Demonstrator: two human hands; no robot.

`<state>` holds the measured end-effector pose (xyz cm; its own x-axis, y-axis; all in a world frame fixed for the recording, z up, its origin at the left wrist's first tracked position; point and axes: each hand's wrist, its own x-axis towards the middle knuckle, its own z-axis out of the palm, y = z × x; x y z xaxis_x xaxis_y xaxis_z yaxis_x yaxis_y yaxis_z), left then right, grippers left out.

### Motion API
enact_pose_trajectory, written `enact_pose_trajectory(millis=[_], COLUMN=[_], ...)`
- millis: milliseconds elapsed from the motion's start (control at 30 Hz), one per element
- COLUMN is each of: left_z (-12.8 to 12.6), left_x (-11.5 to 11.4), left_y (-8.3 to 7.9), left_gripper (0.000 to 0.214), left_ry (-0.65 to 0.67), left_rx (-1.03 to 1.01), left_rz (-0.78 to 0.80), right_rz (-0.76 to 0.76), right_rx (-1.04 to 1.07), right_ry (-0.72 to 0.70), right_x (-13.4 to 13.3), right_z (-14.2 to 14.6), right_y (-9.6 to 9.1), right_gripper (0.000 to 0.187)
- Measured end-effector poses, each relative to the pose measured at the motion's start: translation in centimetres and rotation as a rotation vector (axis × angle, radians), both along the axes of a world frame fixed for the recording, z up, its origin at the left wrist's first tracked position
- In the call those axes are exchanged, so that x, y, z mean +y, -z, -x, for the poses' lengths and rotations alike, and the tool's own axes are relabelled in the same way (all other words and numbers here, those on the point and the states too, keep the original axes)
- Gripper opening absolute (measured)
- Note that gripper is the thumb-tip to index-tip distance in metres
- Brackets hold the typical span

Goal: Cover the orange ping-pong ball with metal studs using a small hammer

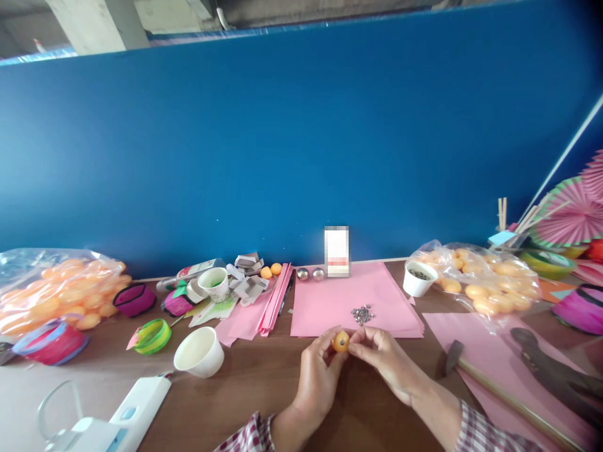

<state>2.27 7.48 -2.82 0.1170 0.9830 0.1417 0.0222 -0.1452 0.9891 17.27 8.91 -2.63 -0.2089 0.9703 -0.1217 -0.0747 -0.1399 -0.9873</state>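
Observation:
My left hand [316,371] is closed around an orange ping-pong ball [340,338], held just past the front edge of the pink paper [330,307]. On the ball's near side is a small dark metallic piece. My right hand [387,359] is pinched together at the ball's right side; anything between its fingertips is hidden. Beyond the hands, several small shiny metal beads [362,314] lie in a pile on the paper. At the paper's back edge sit two silver-covered balls [310,274] beside a blurred-out white box [336,248].
A white cup [418,284] of small dark pieces stands behind right, near a bag of orange balls [499,285]. A hammer [499,389] lies at right. Leftward are a white bowl [200,359], a patterned cup [215,285], a white power strip [141,405] and another ball bag [61,292].

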Motion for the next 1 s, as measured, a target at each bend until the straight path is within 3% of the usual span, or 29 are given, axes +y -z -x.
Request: enact_pose_trajectory(millis=[367,867,1000], left_z=[0.0,0.1,0.1], left_x=[-0.1,0.6,0.6], left_y=[-0.4,1.7,1.4], left_gripper=[0.035,0.044,0.045], left_ry=[0.004,-0.054,-0.032], left_rx=[0.027,-0.071,-0.112], left_rz=[-0.027,0.038,0.039], right_rz=[-0.019,-0.120,-0.122], right_rx=[-0.039,-0.031,-0.009], right_ry=[-0.001,0.040,0.034], right_x=[-0.1,0.0,-0.1], right_z=[0.0,0.6,0.8], right_y=[-0.1,-0.3,-0.5], right_gripper=[0.024,0.023,0.025])
